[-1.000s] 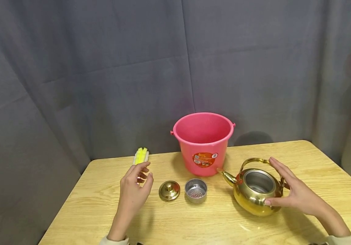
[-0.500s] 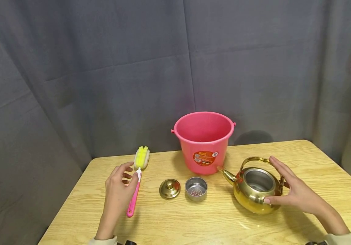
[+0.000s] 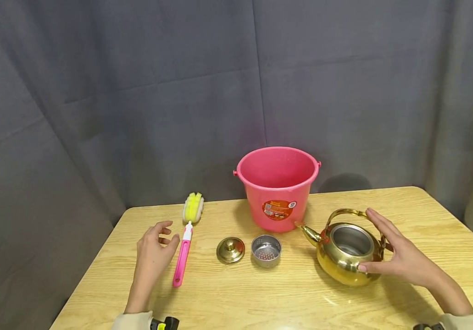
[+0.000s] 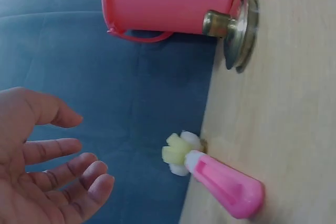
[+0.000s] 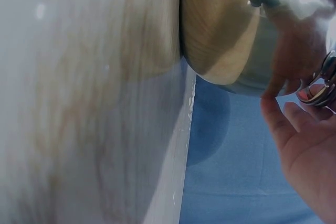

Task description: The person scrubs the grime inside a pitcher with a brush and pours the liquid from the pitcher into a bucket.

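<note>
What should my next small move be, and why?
Probably bring your left hand to the brush and pinch its handle: that hand is beside it, holding nothing, while your right hand touches the kettle, whose lid lies off on the table.

Glossy gold-coloured metal on the kettle [image 3: 339,269], mirror-smooth and full of reflections in the right wrist view; duller silver metal inside. Gold metal again for the lid [image 3: 230,251], smooth and shiny. Silvery metal in the strainer [image 3: 266,262], satin more than bright, pierced with small holes. Smooth plastic with a soft sheen for the bucket [image 3: 257,199]; slick printing on its label [image 3: 277,211], paper or film impossible to tell. Smooth plastic in the brush handle [image 3: 181,264], spongy and uneven at the brush head [image 3: 193,209]. Smooth, lightly glossy wood grain across the bench [image 3: 240,295]; matt, creased cloth for the backdrop [image 3: 178,119].
</note>
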`<state>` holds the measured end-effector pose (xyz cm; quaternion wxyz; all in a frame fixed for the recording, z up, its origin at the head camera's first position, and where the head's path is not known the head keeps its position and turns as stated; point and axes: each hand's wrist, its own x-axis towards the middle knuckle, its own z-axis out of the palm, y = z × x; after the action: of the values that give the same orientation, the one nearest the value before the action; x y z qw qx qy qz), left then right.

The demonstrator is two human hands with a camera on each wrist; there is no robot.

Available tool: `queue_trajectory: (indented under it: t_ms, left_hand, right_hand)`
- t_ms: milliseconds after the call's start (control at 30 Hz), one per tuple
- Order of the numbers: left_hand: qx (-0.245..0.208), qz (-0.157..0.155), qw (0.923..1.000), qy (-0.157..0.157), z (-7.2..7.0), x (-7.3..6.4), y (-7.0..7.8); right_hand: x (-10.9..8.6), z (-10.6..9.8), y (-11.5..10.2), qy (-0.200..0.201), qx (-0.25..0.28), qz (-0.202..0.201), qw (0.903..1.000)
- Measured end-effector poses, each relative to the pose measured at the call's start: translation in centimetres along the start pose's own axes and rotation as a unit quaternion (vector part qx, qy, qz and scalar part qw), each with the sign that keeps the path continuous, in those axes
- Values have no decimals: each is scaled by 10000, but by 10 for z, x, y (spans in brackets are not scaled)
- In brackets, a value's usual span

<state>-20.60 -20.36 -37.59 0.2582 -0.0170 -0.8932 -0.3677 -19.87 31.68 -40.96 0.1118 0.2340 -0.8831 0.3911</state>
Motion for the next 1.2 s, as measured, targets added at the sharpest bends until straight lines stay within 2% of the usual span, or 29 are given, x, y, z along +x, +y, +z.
queue_trajectory:
  t_ms: [233,367,600,900,1200]
  left_hand:
    - [377,-275,9968,-646,1,-10,-15]
    - [554,-328,9931,-984,4,-11,-20]
    - [473,-663,9847,-1539,9,-8,-23]
    - [385,-848,9841,-1512,17,-8,-33]
    - [527,-977,9788,-1723,23,-7,-41]
  right_hand:
    - [1,2,0,-61,68,32,10000]
    - [0,0,-1,-37,36,40,10000]
    - [1,-4,-1,-30,35,35,10000]
    - [1,-2,0,-48,20,57,10000]
    - [0,-2,0,-5,47,24,10000]
